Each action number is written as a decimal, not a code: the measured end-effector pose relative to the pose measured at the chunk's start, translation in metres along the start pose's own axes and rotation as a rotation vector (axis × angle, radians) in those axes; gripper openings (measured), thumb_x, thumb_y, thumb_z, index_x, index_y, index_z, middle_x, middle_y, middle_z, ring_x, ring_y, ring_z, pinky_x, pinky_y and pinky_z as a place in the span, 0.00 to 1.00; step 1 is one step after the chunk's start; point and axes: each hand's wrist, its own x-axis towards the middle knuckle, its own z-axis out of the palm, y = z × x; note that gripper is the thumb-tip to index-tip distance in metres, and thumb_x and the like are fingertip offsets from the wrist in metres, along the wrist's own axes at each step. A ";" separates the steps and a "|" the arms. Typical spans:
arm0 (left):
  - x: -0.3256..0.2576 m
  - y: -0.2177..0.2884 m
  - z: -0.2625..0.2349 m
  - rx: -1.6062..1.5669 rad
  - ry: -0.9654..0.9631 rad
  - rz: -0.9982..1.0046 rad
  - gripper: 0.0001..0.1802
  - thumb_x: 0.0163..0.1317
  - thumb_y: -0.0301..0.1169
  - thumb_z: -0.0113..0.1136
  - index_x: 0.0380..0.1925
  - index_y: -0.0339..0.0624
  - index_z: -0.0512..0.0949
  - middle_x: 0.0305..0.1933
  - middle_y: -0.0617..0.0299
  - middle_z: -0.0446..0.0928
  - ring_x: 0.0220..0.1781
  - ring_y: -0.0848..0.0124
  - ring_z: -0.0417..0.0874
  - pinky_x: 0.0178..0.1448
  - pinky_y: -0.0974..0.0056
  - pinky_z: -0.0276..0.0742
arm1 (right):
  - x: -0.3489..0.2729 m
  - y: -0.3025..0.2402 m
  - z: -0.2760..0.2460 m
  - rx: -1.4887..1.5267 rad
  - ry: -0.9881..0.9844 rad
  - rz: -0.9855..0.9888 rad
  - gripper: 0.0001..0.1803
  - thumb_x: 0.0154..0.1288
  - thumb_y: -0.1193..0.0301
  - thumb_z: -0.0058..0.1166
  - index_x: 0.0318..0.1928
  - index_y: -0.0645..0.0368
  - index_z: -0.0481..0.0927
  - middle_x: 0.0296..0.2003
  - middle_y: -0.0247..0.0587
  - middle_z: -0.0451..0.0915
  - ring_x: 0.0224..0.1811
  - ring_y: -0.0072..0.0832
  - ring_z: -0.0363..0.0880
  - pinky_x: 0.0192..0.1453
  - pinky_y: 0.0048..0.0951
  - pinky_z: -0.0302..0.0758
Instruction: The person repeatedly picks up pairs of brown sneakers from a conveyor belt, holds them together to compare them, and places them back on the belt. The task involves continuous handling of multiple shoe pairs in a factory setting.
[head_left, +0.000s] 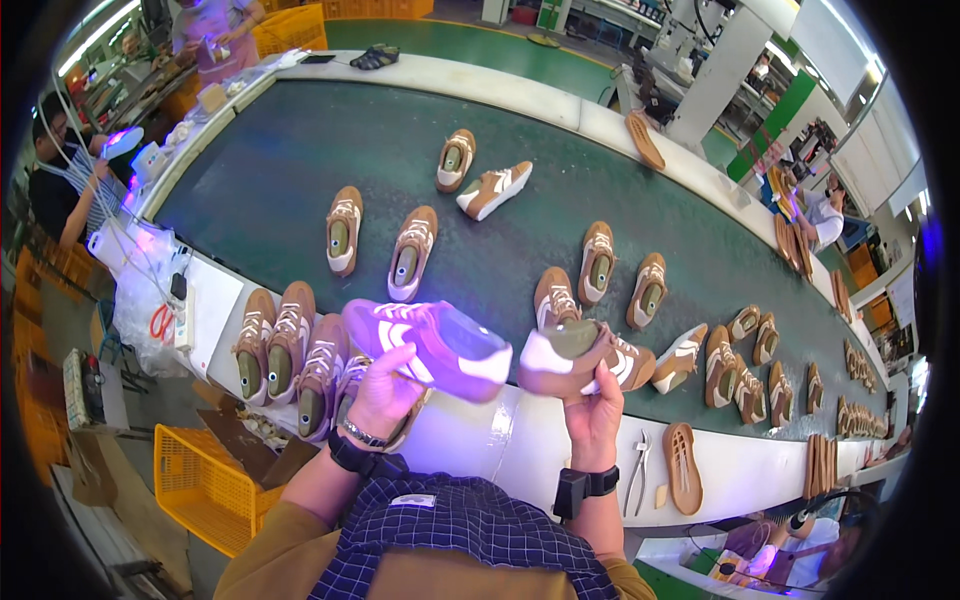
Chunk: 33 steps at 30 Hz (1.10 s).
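Two brown suede sneakers with white stripes are held up above the near white edge of the conveyor belt [300, 160], one in each of the hands. The left hand [385, 392] wraps its fingers around the heel end of the left sneaker [430, 345], which lies on its side and glows violet under a purple light, toe pointing to the right. The right hand [595, 410] is closed from below on the right sneaker [580, 358], whose grey-green last shows in the opening; its toe points left, nearly touching the toe of the other. Both wrists carry dark watch bands.

Just left of the left hand, a tight row of four similar brown sneakers [285, 355] stands along the near edge of the belt. More pairs lie scattered over the dark green belt surface, toward its middle and right end. A pair of metal pliers [640, 472] and a tan rubber outsole [684, 466] lie on the white near edge, right of the right hand. A yellow plastic crate [195, 478] sits below the near left edge. Another person [65, 180] works at the far left corner.
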 end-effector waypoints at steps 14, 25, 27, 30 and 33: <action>0.000 -0.008 -0.011 0.036 0.260 0.019 0.20 0.56 0.29 0.61 0.49 0.45 0.72 0.47 0.62 0.77 0.49 0.64 0.78 0.50 0.53 0.76 | -0.014 0.022 -0.005 0.034 0.091 0.062 0.27 0.61 0.69 0.54 0.60 0.57 0.65 0.57 0.42 0.71 0.60 0.39 0.70 0.62 0.49 0.70; 0.000 -0.011 -0.010 0.036 0.252 -0.007 0.20 0.56 0.29 0.61 0.50 0.45 0.72 0.49 0.61 0.77 0.52 0.62 0.77 0.55 0.50 0.73 | -0.016 0.027 -0.006 0.034 0.110 0.103 0.27 0.62 0.69 0.53 0.61 0.58 0.64 0.58 0.44 0.70 0.60 0.39 0.70 0.63 0.48 0.70; 0.000 -0.011 -0.012 0.037 0.260 -0.015 0.20 0.56 0.29 0.61 0.50 0.46 0.72 0.49 0.61 0.77 0.52 0.62 0.77 0.55 0.50 0.74 | -0.017 0.027 -0.005 0.030 0.110 0.100 0.27 0.62 0.69 0.53 0.61 0.58 0.64 0.58 0.44 0.70 0.60 0.39 0.70 0.63 0.48 0.70; 0.001 -0.012 -0.016 0.037 0.274 -0.022 0.20 0.56 0.29 0.61 0.50 0.46 0.72 0.48 0.61 0.77 0.51 0.63 0.78 0.54 0.51 0.75 | -0.017 0.028 -0.004 0.034 0.132 0.099 0.27 0.62 0.69 0.53 0.61 0.58 0.64 0.58 0.43 0.70 0.60 0.39 0.70 0.63 0.47 0.70; 0.000 -0.012 -0.010 0.028 0.271 -0.021 0.20 0.56 0.29 0.61 0.49 0.46 0.72 0.48 0.62 0.77 0.50 0.63 0.78 0.52 0.52 0.76 | -0.018 0.028 -0.002 0.032 0.121 0.097 0.26 0.62 0.69 0.53 0.61 0.57 0.64 0.58 0.43 0.70 0.60 0.38 0.70 0.63 0.47 0.70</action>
